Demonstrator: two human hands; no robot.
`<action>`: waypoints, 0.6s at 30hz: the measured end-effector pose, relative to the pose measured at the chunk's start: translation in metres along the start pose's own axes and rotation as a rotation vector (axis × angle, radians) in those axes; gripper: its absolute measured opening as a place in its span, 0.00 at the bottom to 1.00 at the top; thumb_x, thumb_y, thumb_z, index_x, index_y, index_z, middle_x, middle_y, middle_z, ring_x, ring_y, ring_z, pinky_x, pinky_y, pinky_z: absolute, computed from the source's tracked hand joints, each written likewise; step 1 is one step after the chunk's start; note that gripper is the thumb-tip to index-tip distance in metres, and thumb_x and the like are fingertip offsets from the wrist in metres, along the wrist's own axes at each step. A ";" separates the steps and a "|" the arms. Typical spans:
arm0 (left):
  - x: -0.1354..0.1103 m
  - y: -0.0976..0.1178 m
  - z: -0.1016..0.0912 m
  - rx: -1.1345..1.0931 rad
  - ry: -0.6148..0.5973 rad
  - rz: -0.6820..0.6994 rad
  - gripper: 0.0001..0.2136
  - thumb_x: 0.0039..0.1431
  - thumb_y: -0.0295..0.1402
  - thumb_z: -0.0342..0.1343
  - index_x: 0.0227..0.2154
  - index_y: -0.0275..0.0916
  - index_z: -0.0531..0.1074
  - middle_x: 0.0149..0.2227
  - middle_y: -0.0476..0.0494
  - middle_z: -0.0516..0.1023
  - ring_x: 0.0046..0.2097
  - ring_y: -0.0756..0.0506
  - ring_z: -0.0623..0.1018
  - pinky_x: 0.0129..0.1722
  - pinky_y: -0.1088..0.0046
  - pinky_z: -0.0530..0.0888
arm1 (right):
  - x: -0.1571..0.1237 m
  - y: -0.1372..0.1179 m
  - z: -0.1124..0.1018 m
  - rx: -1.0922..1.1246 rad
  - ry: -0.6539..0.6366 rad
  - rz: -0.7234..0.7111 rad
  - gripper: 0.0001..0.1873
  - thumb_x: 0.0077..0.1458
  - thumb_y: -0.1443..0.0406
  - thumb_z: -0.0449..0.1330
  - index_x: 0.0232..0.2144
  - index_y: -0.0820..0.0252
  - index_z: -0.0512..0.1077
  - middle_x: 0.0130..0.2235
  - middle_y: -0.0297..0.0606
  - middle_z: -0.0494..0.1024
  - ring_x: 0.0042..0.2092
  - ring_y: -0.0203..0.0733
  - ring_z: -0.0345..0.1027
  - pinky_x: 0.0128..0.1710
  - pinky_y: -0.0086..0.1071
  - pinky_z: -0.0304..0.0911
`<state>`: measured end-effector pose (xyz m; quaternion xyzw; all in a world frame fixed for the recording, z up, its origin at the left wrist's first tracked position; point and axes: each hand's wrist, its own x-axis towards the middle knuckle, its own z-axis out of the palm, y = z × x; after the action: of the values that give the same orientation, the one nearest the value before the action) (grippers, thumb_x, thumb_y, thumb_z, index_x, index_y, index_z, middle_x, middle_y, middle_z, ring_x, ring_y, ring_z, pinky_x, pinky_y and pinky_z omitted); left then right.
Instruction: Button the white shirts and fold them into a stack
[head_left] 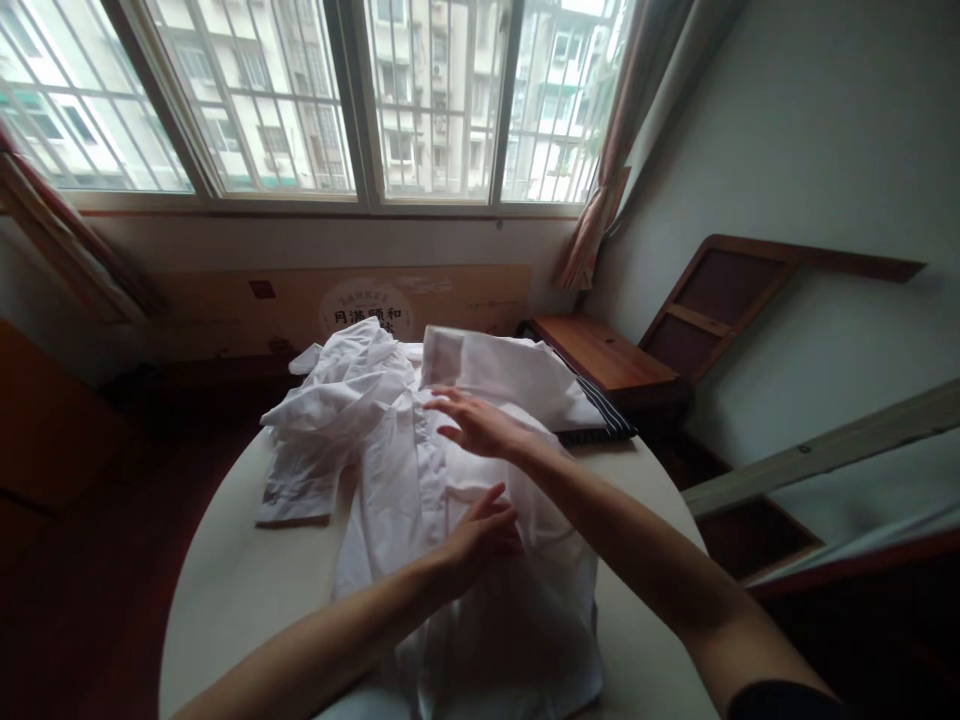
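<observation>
A white button-front shirt lies spread over the table, its front placket running toward me. One sleeve is bunched on the left, while the other is laid across at the upper right. My right hand is over the upper part of the shirt, fingers stretched out and apart, holding nothing. Lower down, my left hand rests on or just above the shirt's front, fingers loosely extended; whether it touches the cloth is hard to tell. Beneath the right-hand sleeve, a dark striped cloth shows at its edge.
The round pale table curves on both sides of the shirt. A printed board stands behind it below barred windows. To the right are a low wooden cabinet and a wooden frame against the wall.
</observation>
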<state>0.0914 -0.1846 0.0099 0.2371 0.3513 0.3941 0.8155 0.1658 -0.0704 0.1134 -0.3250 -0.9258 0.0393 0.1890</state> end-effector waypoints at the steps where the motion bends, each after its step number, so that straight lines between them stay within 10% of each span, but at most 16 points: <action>1: -0.002 0.002 -0.003 0.001 -0.005 0.000 0.29 0.47 0.31 0.65 0.54 0.42 0.63 0.40 0.44 0.71 0.33 0.51 0.75 0.34 0.74 0.72 | -0.007 -0.006 0.011 -0.024 -0.044 0.015 0.17 0.57 0.68 0.58 0.50 0.59 0.69 0.54 0.45 0.67 0.48 0.43 0.66 0.48 0.37 0.62; 7: 0.002 0.035 -0.022 0.006 0.141 0.096 0.20 0.53 0.38 0.60 0.47 0.38 0.65 0.44 0.38 0.72 0.36 0.47 0.77 0.33 0.73 0.74 | -0.085 -0.016 0.006 -0.360 0.165 0.378 0.28 0.52 0.62 0.63 0.55 0.57 0.63 0.55 0.50 0.66 0.54 0.55 0.60 0.51 0.46 0.56; 11: 0.031 0.077 -0.026 -0.022 0.248 0.175 0.19 0.56 0.43 0.57 0.45 0.35 0.65 0.49 0.32 0.69 0.44 0.43 0.76 0.39 0.69 0.75 | -0.125 0.000 -0.013 -0.466 0.018 0.688 0.25 0.52 0.65 0.61 0.54 0.58 0.65 0.39 0.48 0.76 0.40 0.50 0.69 0.40 0.39 0.59; 18: 0.099 0.117 -0.020 -0.008 0.440 0.272 0.24 0.52 0.40 0.62 0.48 0.37 0.62 0.43 0.35 0.70 0.37 0.45 0.77 0.34 0.69 0.75 | -0.184 -0.012 -0.035 0.102 0.208 0.831 0.10 0.54 0.66 0.53 0.38 0.57 0.71 0.30 0.36 0.76 0.30 0.41 0.70 0.29 0.30 0.61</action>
<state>0.0646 -0.0345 0.0360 0.1876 0.4835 0.5434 0.6601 0.3040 -0.1951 0.0878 -0.6629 -0.6890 0.1248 0.2652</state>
